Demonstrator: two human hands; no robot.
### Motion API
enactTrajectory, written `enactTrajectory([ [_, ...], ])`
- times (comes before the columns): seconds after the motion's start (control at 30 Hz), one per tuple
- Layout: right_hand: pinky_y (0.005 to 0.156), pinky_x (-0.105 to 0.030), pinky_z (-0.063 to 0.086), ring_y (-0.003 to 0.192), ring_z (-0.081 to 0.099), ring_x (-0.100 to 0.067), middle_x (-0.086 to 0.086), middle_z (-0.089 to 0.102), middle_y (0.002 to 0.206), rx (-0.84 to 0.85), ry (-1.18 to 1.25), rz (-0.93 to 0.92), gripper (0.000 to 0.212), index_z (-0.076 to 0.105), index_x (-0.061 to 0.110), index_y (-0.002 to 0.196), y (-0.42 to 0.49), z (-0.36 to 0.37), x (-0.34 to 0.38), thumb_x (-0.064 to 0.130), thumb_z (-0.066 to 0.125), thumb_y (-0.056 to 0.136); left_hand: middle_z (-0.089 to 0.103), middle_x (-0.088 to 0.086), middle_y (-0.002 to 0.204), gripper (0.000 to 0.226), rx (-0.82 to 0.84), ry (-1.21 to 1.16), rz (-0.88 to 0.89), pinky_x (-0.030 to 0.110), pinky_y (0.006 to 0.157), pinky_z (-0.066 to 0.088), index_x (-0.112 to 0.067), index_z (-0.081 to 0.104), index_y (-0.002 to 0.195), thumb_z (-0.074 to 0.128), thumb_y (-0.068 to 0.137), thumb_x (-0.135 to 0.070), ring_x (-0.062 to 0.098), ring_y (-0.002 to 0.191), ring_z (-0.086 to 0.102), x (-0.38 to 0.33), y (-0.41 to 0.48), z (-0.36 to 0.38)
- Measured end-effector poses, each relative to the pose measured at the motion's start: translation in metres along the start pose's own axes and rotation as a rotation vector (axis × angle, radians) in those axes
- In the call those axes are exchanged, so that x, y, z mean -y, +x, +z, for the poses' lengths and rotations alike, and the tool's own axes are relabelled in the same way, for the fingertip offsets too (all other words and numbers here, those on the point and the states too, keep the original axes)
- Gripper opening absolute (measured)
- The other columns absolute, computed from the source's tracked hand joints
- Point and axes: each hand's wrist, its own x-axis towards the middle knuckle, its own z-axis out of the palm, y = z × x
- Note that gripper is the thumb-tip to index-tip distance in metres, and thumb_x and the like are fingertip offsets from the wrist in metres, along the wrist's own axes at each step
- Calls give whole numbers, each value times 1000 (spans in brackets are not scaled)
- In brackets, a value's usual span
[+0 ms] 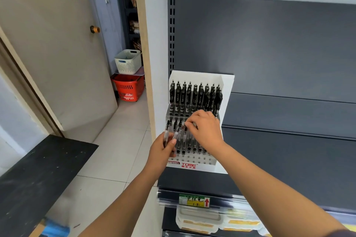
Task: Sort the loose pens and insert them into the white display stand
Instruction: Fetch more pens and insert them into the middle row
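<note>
White display stand standing on a dark grey shelf, at its left end, against the back panel beside a slotted upright. Stepped tiers of small round holes, red TOME lettering along the front lip.

Back tier: filled across with black-barrelled pens, all upright, tips down in the holes, clips and push-buttons pointing up, long axes leaning slightly back with the stand.

Middle tier: partly filled with clear-barrelled pens, upright the same way; exact count hidden behind the hands. Front rows of holes near the lip still bare. Judged roughly half done: one tier finished, one in progress, the lowest holes not yet begun.

Left hand in front of the stand's left edge, grip closed around a small bundle of loose pens, clear barrels with dark caps. Bundle's long axis near vertical, tilted slightly right, capped ends up, lower ends hidden in the palm.

Right hand over the middle tier, thumb and fingertips pinched together on the top of one pen, barrel mostly hidden; seemingly upright over its hole. Ring on one finger.

Below the shelf edge, a green and yellow price tag with a red arrow.
</note>
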Motion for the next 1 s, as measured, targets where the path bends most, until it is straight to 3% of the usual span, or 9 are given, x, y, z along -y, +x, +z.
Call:
enactTrajectory([
  [0.1,94,-40,39,108,47,-21,5,61,110,-23,189,51,25,69,21,99,-1,-12,2,35,49,96,58,-4,82,12,15,-4,27,17,62,53,-21,57,101,49,96,-14,8,73,57,-2,2,7],
  [0.27,90,-37,45,96,55,-15,10,60,92,85,300,50,13,68,21,91,-7,-24,-1,27,56,93,59,0,85,11,93,1,62,31,73,54,-24,58,99,49,96,-18,13,76,58,-8,6,25],
  [0.37,81,-23,49,84,59,-3,17,62,85,87,434,99,11,68,22,99,-13,-28,-8,25,60,91,60,-5,81,12,141,5,77,25,67,52,-29,57,95,50,95,-20,8,74,59,-9,7,33],
  [0.47,71,-13,45,79,59,1,17,64,82,91,512,117,6,67,25,92,-16,-33,-13,23,62,90,59,-7,76,11,187,35,92,30,71,51,-28,59,95,51,95,-20,3,68,56,-9,7,39],
  [0.6,70,-10,45,76,61,-3,12,65,79,78,557,142,6,68,21,87,-16,-41,-15,19,63,90,61,-15,85,18,186,110,174,10,67,43,-35,59,91,51,95,-19,-8,74,55,-15,11,40],
  [0.7,69,-14,47,72,59,-4,10,65,75,-18,598,163,7,67,21,86,-11,-47,-17,18,62,90,60,-12,77,17,96,132,192,18,63,44,-33,60,87,49,95,-21,-2,68,54,-18,17,33],
  [0.87,74,-27,52,72,60,-9,12,63,73,-68,457,119,8,67,20,92,-6,-37,-14,20,59,92,56,-3,61,20,-5,142,144,28,53,40,-13,59,83,48,96,-24,12,50,48,-15,24,22],
  [1.0,78,-37,53,78,62,-13,6,68,84,-16,303,64,12,67,20,99,-7,-19,-13,24,57,93,52,-5,61,13,9,186,139,28,58,40,-24,57,81,53,93,-23,12,56,48,-9,22,19],
])
